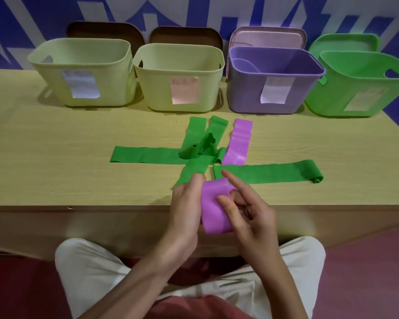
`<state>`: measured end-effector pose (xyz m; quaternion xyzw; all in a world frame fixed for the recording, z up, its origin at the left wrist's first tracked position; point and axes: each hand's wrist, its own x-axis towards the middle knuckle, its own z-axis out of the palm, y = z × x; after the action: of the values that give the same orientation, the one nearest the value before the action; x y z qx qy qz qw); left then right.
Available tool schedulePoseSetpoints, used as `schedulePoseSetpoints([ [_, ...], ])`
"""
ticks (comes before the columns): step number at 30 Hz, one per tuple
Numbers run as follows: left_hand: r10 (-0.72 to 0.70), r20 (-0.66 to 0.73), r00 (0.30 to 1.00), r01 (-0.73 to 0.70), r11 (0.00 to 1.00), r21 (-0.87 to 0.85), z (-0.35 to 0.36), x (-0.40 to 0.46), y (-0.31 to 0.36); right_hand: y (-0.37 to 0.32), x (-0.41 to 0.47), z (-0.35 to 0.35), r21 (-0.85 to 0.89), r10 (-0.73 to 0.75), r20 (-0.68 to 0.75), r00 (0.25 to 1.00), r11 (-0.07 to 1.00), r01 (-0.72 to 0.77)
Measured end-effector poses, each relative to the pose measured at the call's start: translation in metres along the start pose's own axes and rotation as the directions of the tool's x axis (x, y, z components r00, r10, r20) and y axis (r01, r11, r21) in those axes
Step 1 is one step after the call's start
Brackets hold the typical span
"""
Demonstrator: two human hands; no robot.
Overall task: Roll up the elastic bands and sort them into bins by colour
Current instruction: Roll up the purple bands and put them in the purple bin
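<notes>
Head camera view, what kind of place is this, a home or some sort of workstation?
Probably a set-up sorting station rather than a home: four labelled bins, such as the purple bin, line a plain wooden table against a blue-and-white patterned wall.

Pale wooden table (pixel 55 157) with a flat front edge, set against a wall (pixel 194 10) patterned in blue and white angular shapes. Behind the table's far edge, four lids leaning upright on the wall: two dark brown (pixel 104 31) (pixel 184 34), one pink (pixel 267 36), one green (pixel 346 42). Below, reddish floor (pixel 366 272) and light trousers (pixel 90 268) over a red seat.
</notes>
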<state>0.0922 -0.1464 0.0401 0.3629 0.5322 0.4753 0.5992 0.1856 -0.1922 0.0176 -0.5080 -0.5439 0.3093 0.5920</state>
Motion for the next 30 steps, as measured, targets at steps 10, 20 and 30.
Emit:
schedulePoseSetpoints([
  [10, -0.050, 0.028, 0.998, 0.053, 0.992, -0.117, 0.001, 0.000, 0.000, -0.008, 0.002, 0.003, -0.113, -0.101, -0.025, 0.995, 0.989, 0.097],
  [20, 0.546, 0.099, 0.832, -0.552, 0.799, 0.238, -0.012, -0.003, -0.018, -0.008, 0.004, 0.001, -0.015, 0.021, -0.039, 0.999, 1.000, -0.022],
  [30, 0.499, 0.120, 0.858, -0.507, 0.788, 0.349, -0.016, 0.005, -0.013, 0.004, 0.005, -0.008, 0.085, 0.090, 0.077, 0.993, 0.992, -0.097],
])
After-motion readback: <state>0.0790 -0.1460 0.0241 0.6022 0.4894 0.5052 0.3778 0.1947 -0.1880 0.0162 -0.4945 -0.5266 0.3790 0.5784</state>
